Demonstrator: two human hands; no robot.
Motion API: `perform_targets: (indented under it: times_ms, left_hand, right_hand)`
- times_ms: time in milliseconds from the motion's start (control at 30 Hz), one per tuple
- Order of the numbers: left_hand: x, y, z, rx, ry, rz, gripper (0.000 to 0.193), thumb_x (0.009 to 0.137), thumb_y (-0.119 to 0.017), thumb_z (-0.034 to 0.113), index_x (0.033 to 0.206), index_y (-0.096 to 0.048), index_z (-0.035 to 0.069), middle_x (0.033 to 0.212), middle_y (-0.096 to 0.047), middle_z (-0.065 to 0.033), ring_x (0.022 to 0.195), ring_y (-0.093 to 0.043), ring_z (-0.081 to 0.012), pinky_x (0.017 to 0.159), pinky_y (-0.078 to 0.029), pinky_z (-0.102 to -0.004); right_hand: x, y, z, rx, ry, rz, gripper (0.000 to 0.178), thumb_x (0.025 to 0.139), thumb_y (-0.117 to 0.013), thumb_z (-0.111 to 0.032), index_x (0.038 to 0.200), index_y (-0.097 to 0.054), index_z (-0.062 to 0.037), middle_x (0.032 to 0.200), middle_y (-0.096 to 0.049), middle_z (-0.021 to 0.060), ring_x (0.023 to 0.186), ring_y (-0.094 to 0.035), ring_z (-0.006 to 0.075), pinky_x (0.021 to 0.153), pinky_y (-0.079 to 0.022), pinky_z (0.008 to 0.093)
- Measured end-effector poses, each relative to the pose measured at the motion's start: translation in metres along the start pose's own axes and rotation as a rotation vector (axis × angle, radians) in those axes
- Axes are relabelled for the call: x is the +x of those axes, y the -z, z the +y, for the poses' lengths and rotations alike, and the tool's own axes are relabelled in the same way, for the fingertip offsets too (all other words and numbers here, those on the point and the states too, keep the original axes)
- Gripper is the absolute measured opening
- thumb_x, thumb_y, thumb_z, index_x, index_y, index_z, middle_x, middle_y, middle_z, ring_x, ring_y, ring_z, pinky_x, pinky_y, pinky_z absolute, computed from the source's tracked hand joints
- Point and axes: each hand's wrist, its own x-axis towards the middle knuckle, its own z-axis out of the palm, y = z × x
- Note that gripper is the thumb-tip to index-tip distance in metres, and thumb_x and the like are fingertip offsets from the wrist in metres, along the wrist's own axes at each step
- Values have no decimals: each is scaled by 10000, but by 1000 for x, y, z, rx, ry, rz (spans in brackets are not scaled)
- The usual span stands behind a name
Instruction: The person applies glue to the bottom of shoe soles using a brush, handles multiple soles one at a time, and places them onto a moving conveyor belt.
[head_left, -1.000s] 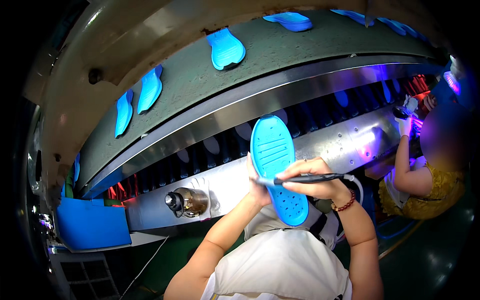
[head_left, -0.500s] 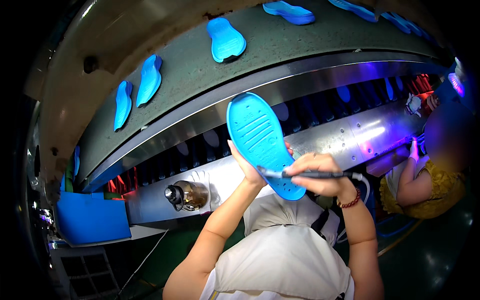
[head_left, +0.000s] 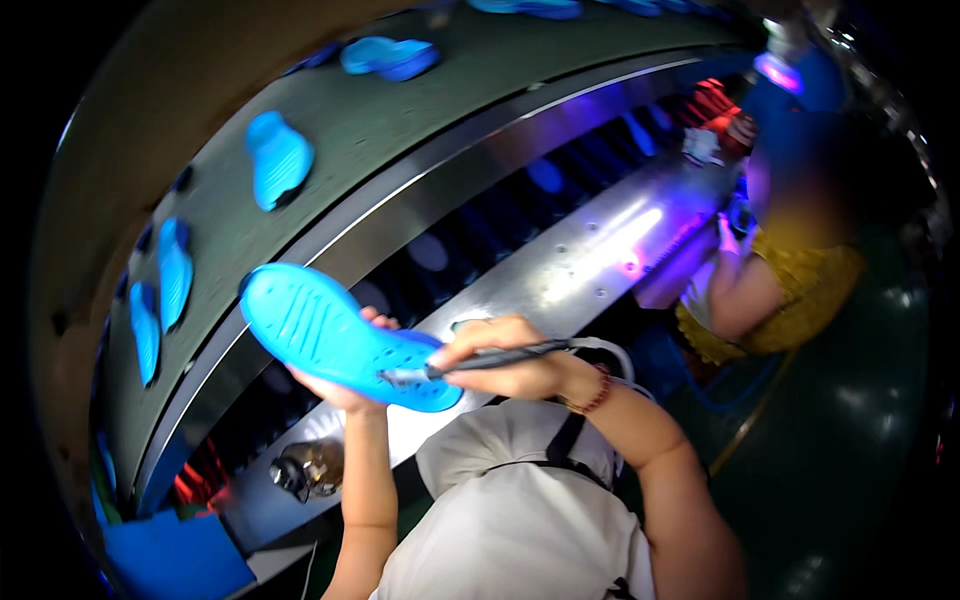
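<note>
A blue shoe sole (head_left: 305, 325) is tilted in front of me, its ridged, pitted face toward me. Wrapped around its lower edge, my left hand (head_left: 345, 392) holds it, and some fingertips show on the far side. My right hand (head_left: 510, 365) grips a brush (head_left: 540, 350) like a pen. The brush has a black handle with a pale hose at its back end. Its tip lies over the holed, narrower end of the sole and appears to touch it, though blur hides the exact contact.
Beyond the sole runs a dark green conveyor belt (head_left: 350, 125) carrying several blue soles (head_left: 278, 160). A metal ledge (head_left: 575, 240) lies along its near side. Left of me are a bottle (head_left: 320, 466) and a blue box (head_left: 175, 560). On the right sits a co-worker in yellow (head_left: 805, 280).
The view has turned. In it, the held sole has shifted left and tipped toward level. My right hand has come along, with the brush tip still at the sole's holed end.
</note>
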Motion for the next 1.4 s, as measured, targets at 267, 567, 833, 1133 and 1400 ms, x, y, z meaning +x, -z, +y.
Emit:
perform_targets:
  times_ms: [267, 567, 833, 1133, 1400]
  left_hand:
    - [0, -19, -4, 222, -83, 31, 742, 830, -173, 639, 1186, -437, 44, 921, -567, -180, 789, -573, -272, 761, -459, -400]
    - [5, -24, -1, 231, -31, 79, 809, 802, -168, 686, 1133, -466, 12, 886, -574, -170, 754, -568, -277, 750, -464, -398]
    - [8, -9, 6, 198, -18, 43, 960, 713, -135, 795, 1171, -439, 7, 954, -567, -200, 815, -564, -320, 793, -446, -454]
    - [3, -20, 8, 136, 9, 8, 998, 687, -113, 819, 1104, -479, -11, 922, -552, -193, 809, -556, -316, 763, -454, -444]
    - [7, -26, 12, 95, 89, -34, 1022, 678, -107, 827, 1180, -419, -7, 949, -565, -244, 814, -565, -371, 749, -473, -469]
  right_hand:
    - [-4, -2, -8, 258, -146, -83, 182, 721, -672, -73, 898, -660, -34, 853, -650, 115, 753, -621, 162, 670, -477, 260]
    - [-5, -1, 7, 284, -73, 27, 175, 734, -671, -103, 895, -660, -33, 807, -650, 74, 737, -596, 109, 619, -459, 242]
    - [-5, 9, 10, 290, -2, -217, 161, 751, -637, -52, 910, -656, -36, 846, -652, 79, 818, -603, 139, 715, -473, 266]
    - [-3, 16, 11, 310, -78, -268, 218, 699, -680, -16, 915, -648, -4, 920, -648, 120, 897, -604, 203, 825, -453, 316]
    - [-14, 11, 9, 81, 141, -185, 229, 688, -671, -14, 916, -655, -16, 909, -651, 112, 890, -599, 217, 819, -454, 317]
